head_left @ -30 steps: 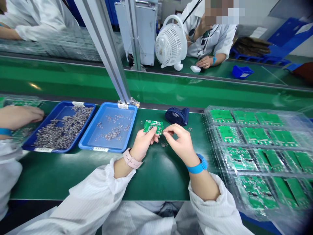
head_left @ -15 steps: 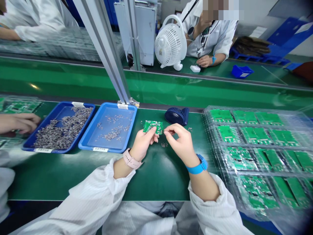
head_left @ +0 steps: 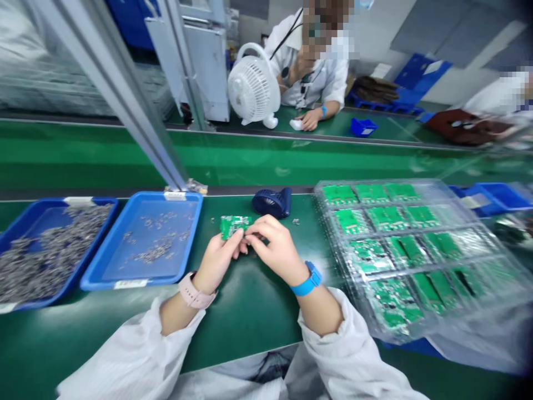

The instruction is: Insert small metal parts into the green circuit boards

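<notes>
A small green circuit board [head_left: 234, 225] is held over the table by my left hand [head_left: 220, 260], its thumb lying on the near edge. My right hand [head_left: 277, 247] is at the board's right edge, thumb and fingers closed in a pinch. Whatever sits between those fingertips is too small or hidden to make out. Left of my hands, a light blue tray [head_left: 96, 273] carries scattered small metal parts [head_left: 156, 250]. A few more such parts [head_left: 295, 221] lie on the table beyond my right hand.
A dark blue tray [head_left: 41, 210] heaped with metal parts stands far left. Behind my hands lies a dark blue handheld fan [head_left: 272, 202]. Clear plastic trays [head_left: 333, 244] of circuit boards fill the right side. Across the divider, a person [head_left: 310, 72] works near a white fan [head_left: 254, 89].
The view has swung right, so the table's contents sit further left. My right hand has closed in on the board's edge. The neighbouring person's hand at the left has left the view.
</notes>
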The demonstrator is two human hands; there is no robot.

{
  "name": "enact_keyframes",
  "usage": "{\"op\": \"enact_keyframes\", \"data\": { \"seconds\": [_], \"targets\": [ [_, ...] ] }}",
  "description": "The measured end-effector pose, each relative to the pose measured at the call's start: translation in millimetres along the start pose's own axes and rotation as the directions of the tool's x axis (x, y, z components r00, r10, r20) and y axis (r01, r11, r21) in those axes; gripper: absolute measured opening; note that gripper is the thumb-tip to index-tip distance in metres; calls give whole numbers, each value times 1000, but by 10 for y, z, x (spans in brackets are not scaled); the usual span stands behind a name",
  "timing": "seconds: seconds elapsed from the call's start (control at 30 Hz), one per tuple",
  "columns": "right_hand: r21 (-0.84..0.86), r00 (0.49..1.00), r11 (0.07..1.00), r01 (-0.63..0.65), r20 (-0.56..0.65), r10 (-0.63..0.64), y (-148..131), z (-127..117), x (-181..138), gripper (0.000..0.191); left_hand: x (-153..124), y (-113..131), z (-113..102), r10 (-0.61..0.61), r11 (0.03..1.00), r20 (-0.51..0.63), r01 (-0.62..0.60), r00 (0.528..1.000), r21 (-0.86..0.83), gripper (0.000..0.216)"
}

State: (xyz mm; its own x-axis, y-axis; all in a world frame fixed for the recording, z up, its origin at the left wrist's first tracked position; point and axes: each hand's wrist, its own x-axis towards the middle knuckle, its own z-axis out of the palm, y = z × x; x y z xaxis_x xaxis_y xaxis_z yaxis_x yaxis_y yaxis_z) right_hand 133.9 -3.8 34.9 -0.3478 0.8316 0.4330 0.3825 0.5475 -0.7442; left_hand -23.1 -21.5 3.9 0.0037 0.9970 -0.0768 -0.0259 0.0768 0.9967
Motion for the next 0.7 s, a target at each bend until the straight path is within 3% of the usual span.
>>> {"op": "enact_keyframes", "data": {
  "seconds": [0.1,0.23,0.33,0.47,0.6,0.7],
  "targets": [
    [-45,1000,999,-16,10,16,-89,-84,-16,12,2,-35,-43,25,1000,71,-25,997,-2,46],
    [-183,997,980,-75,-21,72,-455,-386,-286,16,-15,-29,-76,94,993,264,-72,960,-93,47],
    [-301,990,944,-136,-66,122,-810,-803,-665,18,-35,5,-77,140,983,363,-84,921,-166,54],
    [-561,976,805,-193,-195,98,-1083,-1549,-1060,11,-24,16,-75,117,984,355,-60,927,-166,50],
    [-781,957,556,-285,-266,117,-882,-2161,-1011,8,-1,4,-79,76,989,338,-28,938,-145,45],
    [-854,943,404,-329,-278,181,-462,-2339,-790,13,2,18,-81,69,991,325,-27,943,-132,43]
  ]
}}
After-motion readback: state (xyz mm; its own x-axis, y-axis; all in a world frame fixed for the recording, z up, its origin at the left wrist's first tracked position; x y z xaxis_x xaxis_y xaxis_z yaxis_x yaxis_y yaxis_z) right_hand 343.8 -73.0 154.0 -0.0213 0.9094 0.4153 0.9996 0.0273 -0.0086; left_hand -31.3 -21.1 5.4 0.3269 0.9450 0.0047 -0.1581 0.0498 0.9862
